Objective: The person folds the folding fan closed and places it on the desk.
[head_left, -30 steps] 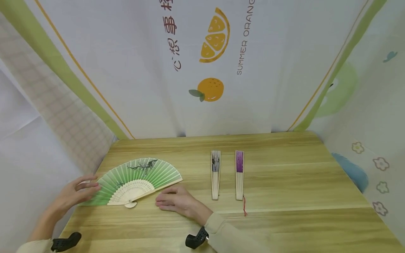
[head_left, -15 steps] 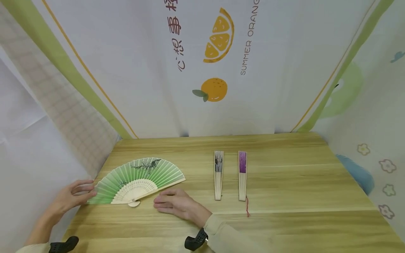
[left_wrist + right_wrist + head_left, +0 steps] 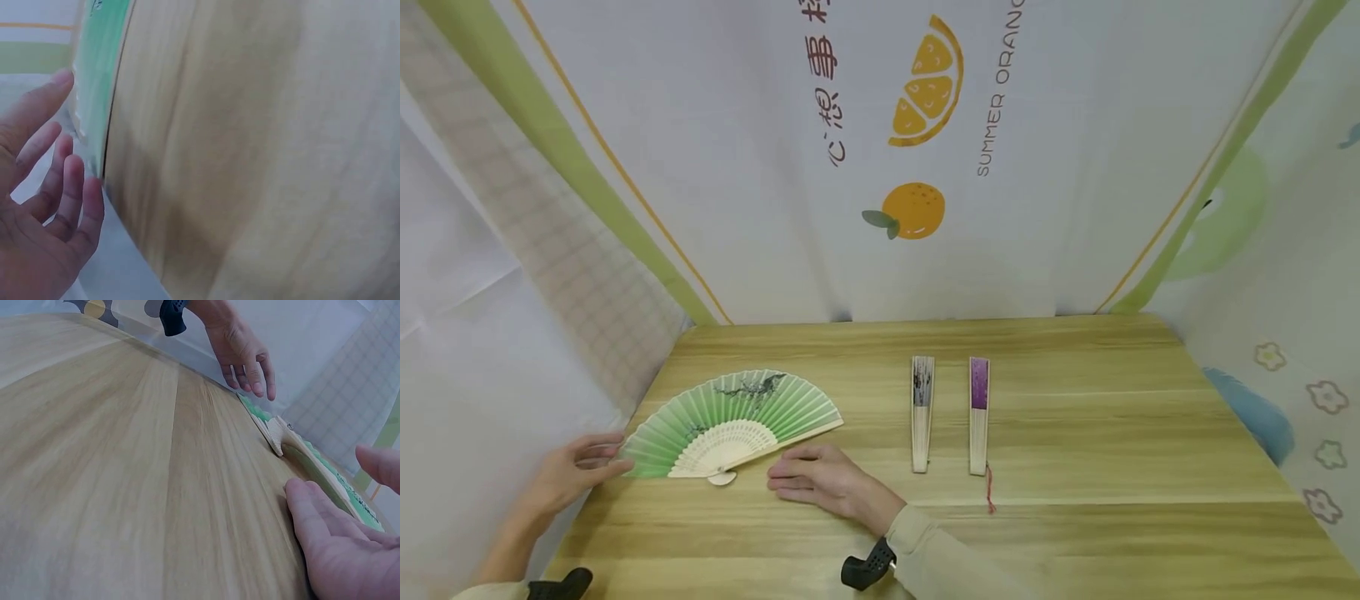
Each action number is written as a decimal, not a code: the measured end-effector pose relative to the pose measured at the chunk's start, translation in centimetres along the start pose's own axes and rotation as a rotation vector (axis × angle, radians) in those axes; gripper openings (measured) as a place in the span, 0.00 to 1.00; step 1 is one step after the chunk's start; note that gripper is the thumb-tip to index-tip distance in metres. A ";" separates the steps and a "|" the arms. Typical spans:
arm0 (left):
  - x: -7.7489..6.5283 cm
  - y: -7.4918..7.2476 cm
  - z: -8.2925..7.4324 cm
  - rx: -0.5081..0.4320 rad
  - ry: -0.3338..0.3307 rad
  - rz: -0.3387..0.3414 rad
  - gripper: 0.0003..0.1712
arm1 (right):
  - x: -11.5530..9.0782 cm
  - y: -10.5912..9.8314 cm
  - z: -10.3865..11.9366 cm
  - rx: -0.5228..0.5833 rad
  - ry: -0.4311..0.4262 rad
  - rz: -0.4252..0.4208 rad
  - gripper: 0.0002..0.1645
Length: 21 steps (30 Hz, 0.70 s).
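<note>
Nearest, the right hand (image 3: 823, 482) rests on the bench (image 3: 1075, 533), relaxed and grasping nothing, just beside the spread green fan (image 3: 737, 425) at the bench's left side. The left hand (image 3: 571, 473), fingers loose and likewise holding nothing, is at the fan's left end; contact is unclear. The fan should prove very light, its sticks fairly stiff, the pleated leaf (image 3: 760, 407) thin and easily creased, so the rounded base (image 3: 722, 479) and guard stick (image 3: 801, 435) offer the safest hold. Beyond the right hand lie a folded grey fan (image 3: 922, 417) and a folded purple fan (image 3: 979, 417).
</note>
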State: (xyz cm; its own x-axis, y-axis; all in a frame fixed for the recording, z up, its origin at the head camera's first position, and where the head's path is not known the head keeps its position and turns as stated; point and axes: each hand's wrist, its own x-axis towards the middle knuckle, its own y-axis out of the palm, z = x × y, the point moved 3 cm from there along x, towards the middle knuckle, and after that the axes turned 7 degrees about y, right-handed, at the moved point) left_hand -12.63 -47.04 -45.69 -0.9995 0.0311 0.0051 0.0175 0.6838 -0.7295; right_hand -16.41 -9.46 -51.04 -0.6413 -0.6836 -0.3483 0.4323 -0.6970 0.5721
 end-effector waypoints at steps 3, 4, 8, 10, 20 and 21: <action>-0.2 0.4 -0.1 0.018 0.027 -0.050 0.33 | 0.0 -0.1 -0.1 -0.001 0.004 0.006 0.21; -0.3 0.5 -0.1 0.021 0.034 -0.066 0.33 | 0.0 -0.1 -0.1 -0.002 0.005 0.009 0.22; -0.5 0.9 -0.2 0.038 0.037 -0.096 0.35 | 0.0 -0.2 0.0 -0.002 0.002 0.013 0.21; -0.5 1.0 -0.2 0.040 0.023 -0.096 0.37 | 0.0 -0.2 0.0 -0.001 0.000 0.013 0.21; -1.2 1.1 0.3 0.081 -0.009 -0.103 0.37 | 0.2 -0.2 0.1 -0.001 0.012 0.018 0.22; -1.3 1.1 0.4 0.085 -0.011 -0.099 0.38 | 0.2 -0.2 0.1 0.001 0.013 0.016 0.22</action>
State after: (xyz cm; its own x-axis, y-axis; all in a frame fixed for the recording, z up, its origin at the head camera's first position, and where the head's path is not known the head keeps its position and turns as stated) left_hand -11.29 -46.62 -46.74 -0.9965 -0.0415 0.0730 -0.0830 0.6187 -0.7812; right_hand -16.64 -9.40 -51.18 -0.6259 -0.6976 -0.3488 0.4421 -0.6857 0.5782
